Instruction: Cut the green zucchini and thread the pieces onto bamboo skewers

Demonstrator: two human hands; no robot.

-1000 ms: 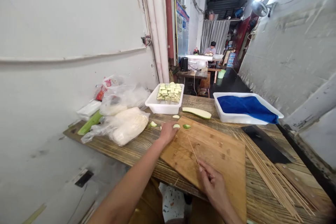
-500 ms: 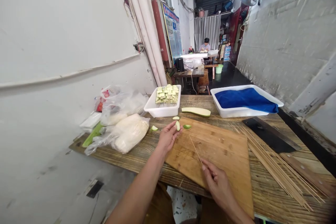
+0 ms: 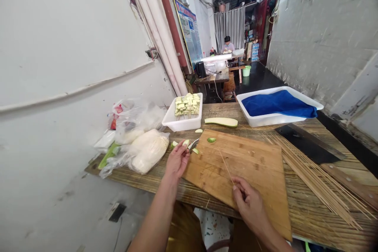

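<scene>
My left hand [image 3: 178,160] is left of the wooden cutting board [image 3: 236,165], pinching a pale green-edged piece of zucchini [image 3: 186,142]. Right beside its fingertips shows a small metal tool [image 3: 193,144]; its kind is unclear, and I cannot tell whether the hand touches it. My right hand [image 3: 248,197], over the board's front, grips a thin bamboo skewer [image 3: 226,166] that points away and to the left. Nothing is threaded on it. A green-skinned cut end [image 3: 211,140] lies on the board, and a small slice [image 3: 195,151] rests at its left edge. Behind the board lies a halved zucchini [image 3: 221,122].
A white tub [image 3: 177,126] at the back holds skewered zucchini pieces [image 3: 188,105]. Right are loose bamboo skewers [image 3: 315,181], a cleaver [image 3: 307,144] and a white tray [image 3: 262,120] with blue cloth [image 3: 280,104]. Plastic bags [image 3: 150,151] stand left. Another person [image 3: 227,44] sits far back.
My left hand has moved left and slightly down, off the board, with a zucchini piece between its fingers. The metal tool has come into view. My right hand still holds the skewer.
</scene>
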